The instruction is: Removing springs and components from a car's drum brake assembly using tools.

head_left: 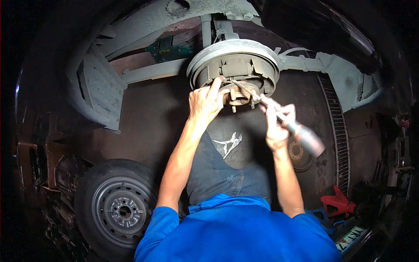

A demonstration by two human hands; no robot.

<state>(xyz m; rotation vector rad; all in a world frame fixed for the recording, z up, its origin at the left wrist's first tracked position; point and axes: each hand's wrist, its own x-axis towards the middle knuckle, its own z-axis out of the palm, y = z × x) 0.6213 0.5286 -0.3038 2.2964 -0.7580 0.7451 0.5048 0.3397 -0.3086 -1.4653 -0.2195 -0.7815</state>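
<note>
A brake assembly [235, 67] with a round backing plate, cylinder, spring and rusty studded hub [240, 98] hangs above my legs. My left hand [206, 99] is at the assembly's lower left, fingers curled and pressed near the spring; what they hold is hidden. My right hand [278, 123] grips a long tool [303, 136], seemingly a screwdriver, with a red and grey handle, blurred by motion. Its shaft angles up-left into the assembly behind the hub. Metal pliers [227, 144] lie open below the hub, near my legs.
A wheel with tire [87, 205] lies at lower left. A drum-like disc [301, 161] is on the floor at right, beside a long grate [334, 126]. A red jack stand [338, 203] sits at lower right. Grey chassis beams [152, 70] and a dark body panel [318, 30] surround the assembly above.
</note>
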